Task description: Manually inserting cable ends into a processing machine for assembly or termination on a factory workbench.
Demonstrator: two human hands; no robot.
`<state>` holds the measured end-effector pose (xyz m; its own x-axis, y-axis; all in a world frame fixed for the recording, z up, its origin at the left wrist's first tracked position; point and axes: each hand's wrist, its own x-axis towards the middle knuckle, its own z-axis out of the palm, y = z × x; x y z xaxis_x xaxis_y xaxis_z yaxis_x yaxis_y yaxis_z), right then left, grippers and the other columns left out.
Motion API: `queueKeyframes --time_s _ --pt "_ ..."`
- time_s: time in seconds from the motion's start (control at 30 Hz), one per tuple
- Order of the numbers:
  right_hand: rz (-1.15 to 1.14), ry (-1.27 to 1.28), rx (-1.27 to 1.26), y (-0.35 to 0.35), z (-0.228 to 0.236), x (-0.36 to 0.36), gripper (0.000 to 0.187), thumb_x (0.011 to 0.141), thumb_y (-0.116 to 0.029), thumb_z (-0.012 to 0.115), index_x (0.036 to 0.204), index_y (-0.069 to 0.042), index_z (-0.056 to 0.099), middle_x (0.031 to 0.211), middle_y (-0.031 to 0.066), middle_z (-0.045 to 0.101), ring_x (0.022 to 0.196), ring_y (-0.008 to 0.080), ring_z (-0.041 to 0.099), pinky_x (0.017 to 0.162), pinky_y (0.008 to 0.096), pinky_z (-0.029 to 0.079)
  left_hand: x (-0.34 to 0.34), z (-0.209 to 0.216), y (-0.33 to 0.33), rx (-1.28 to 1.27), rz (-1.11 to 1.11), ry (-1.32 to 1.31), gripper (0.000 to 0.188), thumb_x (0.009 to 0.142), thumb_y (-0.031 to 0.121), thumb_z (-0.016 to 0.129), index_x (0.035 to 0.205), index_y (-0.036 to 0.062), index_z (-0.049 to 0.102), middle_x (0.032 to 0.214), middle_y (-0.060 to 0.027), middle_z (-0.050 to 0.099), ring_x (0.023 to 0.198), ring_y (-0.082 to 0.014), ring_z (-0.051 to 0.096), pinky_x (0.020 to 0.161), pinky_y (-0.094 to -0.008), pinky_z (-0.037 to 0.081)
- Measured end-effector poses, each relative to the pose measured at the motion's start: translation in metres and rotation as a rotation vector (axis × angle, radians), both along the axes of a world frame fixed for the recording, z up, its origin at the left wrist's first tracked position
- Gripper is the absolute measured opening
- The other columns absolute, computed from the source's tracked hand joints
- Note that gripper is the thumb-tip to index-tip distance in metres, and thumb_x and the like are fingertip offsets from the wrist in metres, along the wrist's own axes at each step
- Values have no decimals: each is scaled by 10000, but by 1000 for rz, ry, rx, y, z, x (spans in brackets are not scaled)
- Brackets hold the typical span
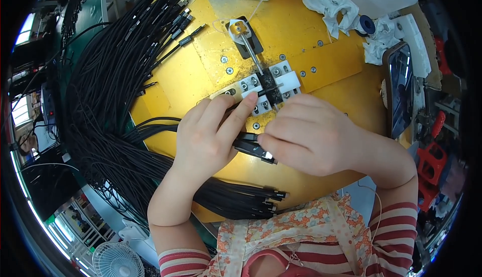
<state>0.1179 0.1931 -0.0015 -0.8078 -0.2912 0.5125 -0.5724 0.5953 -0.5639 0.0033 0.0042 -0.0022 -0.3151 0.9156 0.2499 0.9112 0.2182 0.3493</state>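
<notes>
My left hand (208, 134) is closed around several black cables, whose connector ends (253, 149) stick out below its fingers toward my right hand. Its index finger reaches forward and presses on a dark piece at a small metal fixture (249, 83). My right hand (312, 137) is curled shut just right of the fixture, its fingertips close to the fixture's near edge; whatever they pinch is hidden. A white block (288, 82) sits on the fixture's right side. From behind, a thin metal rod (252, 52) on a dark base runs to the fixture's middle.
A thick bundle of black cables (108, 71) covers the left side of the yellow table (341, 106); more cable ends (256, 201) lie near my apron. Crumpled tissue (334, 13), a dark blue spool (367, 25) and a phone (399, 89) lie at the right.
</notes>
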Motion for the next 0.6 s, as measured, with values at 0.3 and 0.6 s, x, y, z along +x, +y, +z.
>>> queueKeyframes --time_s 0.3,0.6 --pt "-163 -129 -47 26 8 -2 155 726 -54 646 879 -37 650 818 51 574 767 248 576 682 366 460 3 8 0 -76 31 101 552 638 4 676 1180 106 668 912 -39 594 697 -194 541 600 -294 454" --pt "-137 -293 -429 23 13 -3 76 796 -46 697 870 -56 679 837 60 660 756 236 641 631 309 507 -5 41 -7 -114 44 -232 511 572 -132 618 1061 12 657 894 -88 628 775 -236 584 675 -342 489"
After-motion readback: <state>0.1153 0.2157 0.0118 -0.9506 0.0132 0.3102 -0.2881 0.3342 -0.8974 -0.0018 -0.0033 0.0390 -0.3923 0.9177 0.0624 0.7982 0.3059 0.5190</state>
